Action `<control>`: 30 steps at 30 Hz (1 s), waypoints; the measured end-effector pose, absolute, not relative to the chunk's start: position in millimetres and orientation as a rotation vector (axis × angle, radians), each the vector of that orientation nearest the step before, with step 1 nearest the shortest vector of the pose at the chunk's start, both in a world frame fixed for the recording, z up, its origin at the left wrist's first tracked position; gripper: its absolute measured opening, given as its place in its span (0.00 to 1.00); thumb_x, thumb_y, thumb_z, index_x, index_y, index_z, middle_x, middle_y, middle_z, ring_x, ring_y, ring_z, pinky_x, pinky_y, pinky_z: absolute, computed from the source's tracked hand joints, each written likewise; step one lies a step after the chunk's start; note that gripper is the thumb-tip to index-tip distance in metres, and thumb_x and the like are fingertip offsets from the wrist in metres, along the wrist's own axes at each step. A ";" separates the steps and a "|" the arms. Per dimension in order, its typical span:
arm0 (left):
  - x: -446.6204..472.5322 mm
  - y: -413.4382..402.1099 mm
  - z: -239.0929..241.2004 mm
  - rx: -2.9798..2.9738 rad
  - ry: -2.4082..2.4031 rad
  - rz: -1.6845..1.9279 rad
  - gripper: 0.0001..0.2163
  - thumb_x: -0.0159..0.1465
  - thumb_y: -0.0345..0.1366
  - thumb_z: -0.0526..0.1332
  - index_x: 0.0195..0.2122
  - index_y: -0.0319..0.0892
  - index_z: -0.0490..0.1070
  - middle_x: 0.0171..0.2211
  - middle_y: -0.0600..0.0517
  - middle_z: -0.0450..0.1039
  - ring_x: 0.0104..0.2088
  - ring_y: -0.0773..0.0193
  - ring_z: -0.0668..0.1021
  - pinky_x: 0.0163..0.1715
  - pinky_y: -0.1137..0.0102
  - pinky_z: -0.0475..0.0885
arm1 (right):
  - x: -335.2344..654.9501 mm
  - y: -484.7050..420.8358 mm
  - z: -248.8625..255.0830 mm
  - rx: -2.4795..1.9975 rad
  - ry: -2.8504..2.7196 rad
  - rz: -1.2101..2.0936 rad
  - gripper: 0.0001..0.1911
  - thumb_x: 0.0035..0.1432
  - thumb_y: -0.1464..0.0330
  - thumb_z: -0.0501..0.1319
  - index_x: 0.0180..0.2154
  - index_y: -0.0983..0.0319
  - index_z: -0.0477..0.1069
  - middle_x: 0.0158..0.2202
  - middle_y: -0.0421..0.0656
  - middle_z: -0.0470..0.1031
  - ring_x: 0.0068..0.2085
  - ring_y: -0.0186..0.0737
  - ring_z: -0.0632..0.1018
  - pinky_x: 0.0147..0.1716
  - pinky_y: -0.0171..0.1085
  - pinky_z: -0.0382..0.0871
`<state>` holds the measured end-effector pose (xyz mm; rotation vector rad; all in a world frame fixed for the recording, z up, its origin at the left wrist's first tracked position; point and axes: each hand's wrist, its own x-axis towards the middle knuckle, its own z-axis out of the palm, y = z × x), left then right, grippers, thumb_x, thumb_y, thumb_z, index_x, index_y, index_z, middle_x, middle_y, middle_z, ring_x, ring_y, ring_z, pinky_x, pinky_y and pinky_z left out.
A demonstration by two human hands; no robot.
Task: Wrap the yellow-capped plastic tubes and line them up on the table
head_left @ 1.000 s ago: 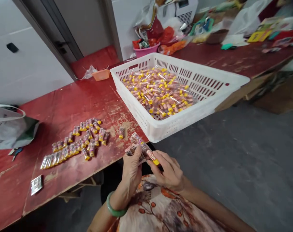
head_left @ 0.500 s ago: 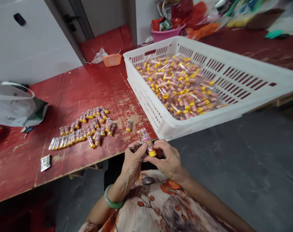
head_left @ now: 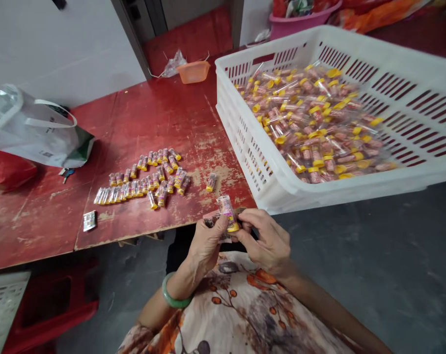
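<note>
While the left hand (head_left: 205, 240) held a glossy printed tube (head_left: 227, 211), the right hand (head_left: 267, 240) pinched its round yellow cap (head_left: 233, 227).

Head-worn camera; looks forward, steeply down; hands (head_left: 269, 242) close at lower centre, red table (head_left: 160, 115) beyond.

Held tube (head_left: 227, 212) (print illegible)

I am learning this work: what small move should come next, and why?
Perhaps set the yellow-capped tube beside the similar tubes on the red table: its printed sleeve looks on, like theirs, with the left hand gripping it and the right hand at its capped end.
</note>
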<state>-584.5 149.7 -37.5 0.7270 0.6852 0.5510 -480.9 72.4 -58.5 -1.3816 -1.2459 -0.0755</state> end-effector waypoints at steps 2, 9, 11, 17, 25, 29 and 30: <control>-585.0 147.1 -38.3 0.724 0.696 0.584 0.12 0.50 0.42 0.70 0.29 0.38 0.76 0.25 0.53 0.74 0.22 0.70 0.74 0.23 0.75 0.72 | -483.4 73.1 -58.8 -1.349 -1.243 -0.099 0.18 0.54 0.80 0.59 0.46 0.59 0.70 0.39 0.45 0.72 0.36 0.35 0.74 0.34 0.34 0.72; -587.6 143.0 -43.2 0.733 0.776 0.620 0.12 0.49 0.41 0.71 0.29 0.37 0.76 0.24 0.53 0.75 0.20 0.71 0.73 0.20 0.75 0.71 | -484.2 76.8 -67.7 -1.288 -1.204 0.061 0.14 0.55 0.81 0.59 0.40 0.59 0.74 0.36 0.42 0.73 0.35 0.33 0.76 0.32 0.32 0.72; -587.7 143.2 -45.0 0.729 0.791 0.625 0.13 0.49 0.41 0.71 0.28 0.37 0.76 0.23 0.53 0.75 0.19 0.71 0.73 0.20 0.75 0.71 | -483.5 78.7 -70.9 -1.293 -1.198 0.092 0.12 0.55 0.80 0.60 0.38 0.59 0.74 0.35 0.42 0.73 0.33 0.33 0.76 0.31 0.31 0.71; -587.0 147.6 -49.2 0.705 0.827 0.614 0.14 0.48 0.43 0.72 0.27 0.36 0.76 0.21 0.52 0.74 0.18 0.70 0.74 0.19 0.76 0.70 | -478.0 83.1 -69.9 -1.272 -1.201 0.217 0.08 0.56 0.77 0.61 0.35 0.61 0.75 0.34 0.42 0.74 0.32 0.31 0.76 0.29 0.30 0.71; -580.2 149.9 -47.1 0.674 0.819 0.618 0.14 0.49 0.43 0.71 0.27 0.37 0.74 0.20 0.54 0.72 0.16 0.72 0.72 0.17 0.77 0.67 | -480.0 83.0 -71.3 -1.359 -1.277 0.035 0.13 0.58 0.78 0.57 0.42 0.61 0.73 0.37 0.45 0.74 0.31 0.32 0.75 0.28 0.30 0.71; -575.9 148.7 -44.4 0.641 0.847 0.658 0.15 0.46 0.43 0.72 0.25 0.37 0.73 0.23 0.54 0.73 0.18 0.73 0.71 0.17 0.78 0.66 | -481.4 86.9 -76.6 -1.420 -1.347 -0.191 0.13 0.57 0.78 0.56 0.42 0.63 0.72 0.35 0.48 0.75 0.33 0.35 0.77 0.29 0.31 0.72; -575.1 148.6 -43.9 0.633 0.856 0.662 0.15 0.46 0.43 0.73 0.25 0.37 0.73 0.23 0.54 0.72 0.18 0.74 0.71 0.17 0.78 0.66 | -481.3 88.1 -77.4 -1.434 -1.359 -0.236 0.12 0.57 0.78 0.56 0.42 0.64 0.72 0.35 0.48 0.75 0.33 0.36 0.77 0.29 0.31 0.72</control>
